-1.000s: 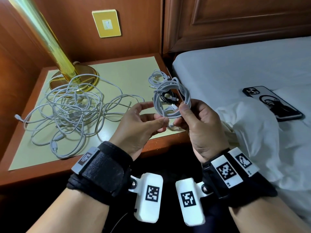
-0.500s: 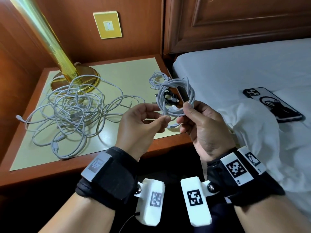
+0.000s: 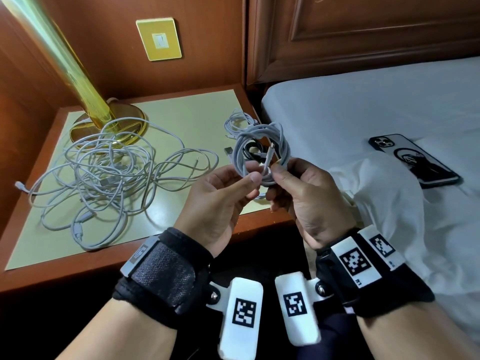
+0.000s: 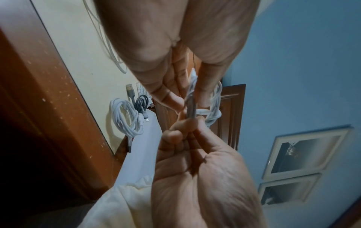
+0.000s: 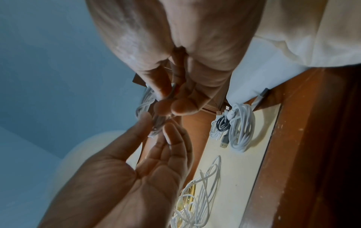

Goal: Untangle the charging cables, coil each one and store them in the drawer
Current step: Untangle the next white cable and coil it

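I hold a coiled white cable [image 3: 262, 154] upright over the nightstand's [image 3: 181, 118] front right corner. My left hand [image 3: 250, 176] pinches its lower left side between thumb and fingers, and my right hand [image 3: 278, 172] grips the lower right. A white plug end [image 3: 270, 149] stands up inside the loop. In the left wrist view the coiled cable [image 4: 192, 98] runs between both hands. A big tangle of white cables [image 3: 104, 172] lies on the nightstand's left half. Finished coils, one white [image 4: 125, 120] and one dark grey [image 4: 141, 102], lie at the right rear. No drawer is in view.
A brass lamp base [image 3: 109, 120] stands at the nightstand's back left, partly under the tangle. A bed [image 3: 363, 105] is on the right with a phone [image 3: 413, 159] and a rumpled white cloth [image 3: 384, 203]. A yellow switch plate [image 3: 159, 38] is on the wooden wall.
My left hand closed in from the left and now pinches the coil. The coil rose slightly, and the plug end now stands up inside the loop.
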`<move>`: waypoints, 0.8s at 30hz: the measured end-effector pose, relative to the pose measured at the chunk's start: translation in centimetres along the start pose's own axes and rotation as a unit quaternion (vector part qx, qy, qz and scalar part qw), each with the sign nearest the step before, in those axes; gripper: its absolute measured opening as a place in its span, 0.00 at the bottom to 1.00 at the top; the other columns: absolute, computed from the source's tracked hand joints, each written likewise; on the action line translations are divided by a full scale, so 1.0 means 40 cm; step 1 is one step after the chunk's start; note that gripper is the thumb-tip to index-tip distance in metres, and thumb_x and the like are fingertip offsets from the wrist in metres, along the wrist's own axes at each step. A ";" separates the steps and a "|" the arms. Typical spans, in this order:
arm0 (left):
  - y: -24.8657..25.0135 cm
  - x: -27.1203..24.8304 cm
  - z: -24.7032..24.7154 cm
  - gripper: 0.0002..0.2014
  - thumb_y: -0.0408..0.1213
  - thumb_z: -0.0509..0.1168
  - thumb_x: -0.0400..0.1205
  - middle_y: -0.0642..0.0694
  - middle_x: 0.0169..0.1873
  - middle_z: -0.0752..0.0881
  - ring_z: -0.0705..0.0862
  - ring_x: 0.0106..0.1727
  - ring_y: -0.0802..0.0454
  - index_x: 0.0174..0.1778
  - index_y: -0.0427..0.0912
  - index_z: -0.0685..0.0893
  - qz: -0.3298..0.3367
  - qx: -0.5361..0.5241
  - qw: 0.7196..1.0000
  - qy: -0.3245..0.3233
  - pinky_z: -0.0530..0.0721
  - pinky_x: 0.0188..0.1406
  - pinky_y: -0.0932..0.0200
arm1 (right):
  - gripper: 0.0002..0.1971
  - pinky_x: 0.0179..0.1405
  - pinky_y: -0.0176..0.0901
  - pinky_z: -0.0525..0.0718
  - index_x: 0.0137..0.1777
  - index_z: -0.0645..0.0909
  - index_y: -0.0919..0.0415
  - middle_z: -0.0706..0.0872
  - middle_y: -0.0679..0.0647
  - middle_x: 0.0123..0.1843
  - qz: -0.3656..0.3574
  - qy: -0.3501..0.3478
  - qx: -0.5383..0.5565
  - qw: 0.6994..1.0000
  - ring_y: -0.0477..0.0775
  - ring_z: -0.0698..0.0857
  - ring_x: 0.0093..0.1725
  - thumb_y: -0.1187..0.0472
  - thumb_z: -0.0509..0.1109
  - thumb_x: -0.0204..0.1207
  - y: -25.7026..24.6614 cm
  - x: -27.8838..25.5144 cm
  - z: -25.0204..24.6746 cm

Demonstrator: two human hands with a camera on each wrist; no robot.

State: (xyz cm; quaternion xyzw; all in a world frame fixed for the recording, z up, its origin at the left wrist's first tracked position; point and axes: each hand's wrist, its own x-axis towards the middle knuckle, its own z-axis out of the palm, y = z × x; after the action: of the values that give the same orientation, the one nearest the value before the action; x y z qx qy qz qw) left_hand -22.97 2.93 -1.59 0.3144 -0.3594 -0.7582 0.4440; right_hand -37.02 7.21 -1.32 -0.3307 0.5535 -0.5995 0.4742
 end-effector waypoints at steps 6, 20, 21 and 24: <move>0.007 -0.001 0.010 0.13 0.30 0.74 0.75 0.38 0.47 0.92 0.89 0.48 0.49 0.54 0.34 0.87 0.081 0.110 0.990 0.018 0.84 0.46 0.61 | 0.07 0.27 0.43 0.79 0.43 0.87 0.63 0.88 0.57 0.34 0.031 0.001 0.033 0.999 0.51 0.81 0.29 0.63 0.71 0.81 -0.003 0.004 -0.001; 0.020 0.007 -0.015 0.11 0.35 0.76 0.71 0.43 0.40 0.93 0.89 0.41 0.52 0.48 0.37 0.90 0.109 0.149 0.981 0.054 0.86 0.43 0.60 | 0.15 0.38 0.40 0.84 0.59 0.86 0.56 0.92 0.52 0.43 -0.056 0.013 -0.012 0.998 0.51 0.90 0.43 0.56 0.79 0.73 0.003 -0.004 0.001; 0.019 0.010 -0.018 0.14 0.34 0.75 0.71 0.41 0.41 0.93 0.89 0.42 0.51 0.50 0.32 0.89 0.091 0.108 0.989 0.051 0.86 0.43 0.61 | 0.14 0.38 0.39 0.84 0.60 0.86 0.55 0.92 0.52 0.43 -0.061 0.002 -0.016 0.998 0.51 0.90 0.43 0.59 0.78 0.75 0.000 -0.005 0.001; 0.021 0.010 -0.018 0.15 0.30 0.72 0.71 0.37 0.44 0.91 0.88 0.41 0.50 0.52 0.27 0.86 0.037 -0.001 0.998 0.043 0.84 0.42 0.62 | 0.13 0.38 0.35 0.84 0.64 0.85 0.57 0.93 0.50 0.47 -0.071 -0.019 -0.029 0.997 0.46 0.89 0.44 0.64 0.73 0.80 -0.003 -0.005 -0.005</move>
State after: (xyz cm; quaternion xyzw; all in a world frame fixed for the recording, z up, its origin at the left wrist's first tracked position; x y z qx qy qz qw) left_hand -22.20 2.08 -1.34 0.3328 -0.3503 -0.7273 0.4873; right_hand -37.14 7.47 -1.20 -0.3938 0.5369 -0.6089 0.4312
